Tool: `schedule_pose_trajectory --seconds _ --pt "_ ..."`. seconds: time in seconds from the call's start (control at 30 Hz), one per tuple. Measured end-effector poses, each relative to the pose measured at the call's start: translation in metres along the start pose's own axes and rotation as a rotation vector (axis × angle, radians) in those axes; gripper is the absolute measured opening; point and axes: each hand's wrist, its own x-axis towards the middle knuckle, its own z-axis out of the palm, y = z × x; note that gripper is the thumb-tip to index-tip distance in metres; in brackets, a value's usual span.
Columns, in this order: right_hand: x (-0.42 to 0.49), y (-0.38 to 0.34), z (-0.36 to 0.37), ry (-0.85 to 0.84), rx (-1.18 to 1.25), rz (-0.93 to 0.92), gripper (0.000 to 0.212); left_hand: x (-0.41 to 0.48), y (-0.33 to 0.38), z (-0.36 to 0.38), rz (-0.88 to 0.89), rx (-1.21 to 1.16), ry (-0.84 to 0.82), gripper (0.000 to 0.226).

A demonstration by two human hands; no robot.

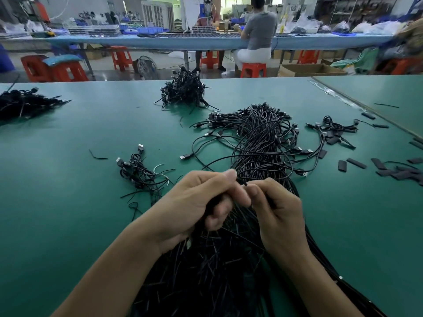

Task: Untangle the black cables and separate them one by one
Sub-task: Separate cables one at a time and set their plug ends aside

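Main bundle [258, 143] of black cables: lies on the green table [68, 179] and runs from the near edge, under both hands, out to a fan of plug ends at its far side. Strands loop and cross over one another and are heavily tangled. Left hand [196, 202] grips a fistful of the bundle's strands, fingers curled round them. Right hand [277, 209], at the bundle's right side, pinches one cable end [245, 183] between thumb and forefinger; the tip shows between the two hands. Judged step: singling one strand out of the mass. Left of the bundle, apart from it, is a small tangle [139, 172] of a few cables, loosely knotted. Right of the bundle is a small cluster [332, 131] with its plugs spread. Beyond the bundle stands a heaped pile [185, 90]; far to the bundle's left is a flatter pile [25, 102]. Cannot tell whether these piles are sorted output or further stock. Short black sleeve pieces [398, 172] are scattered right of the bundle. Progress, judged: early. Only a handful of cables lie apart, and the bulk of the bundle is not yet separated.
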Motion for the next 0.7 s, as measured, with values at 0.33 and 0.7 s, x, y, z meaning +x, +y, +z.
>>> schedule_pose_trajectory --seconds 0.33,0.7 --pt "-0.009 -0.001 0.007 -0.254 -0.372 -0.206 0.032 0.010 -0.010 -0.004 0.235 -0.212 0.274 0.036" --pt "-0.003 -0.005 0.003 -0.005 -0.165 -0.149 0.026 0.005 -0.015 0.004 0.147 0.714 0.157 0.046"
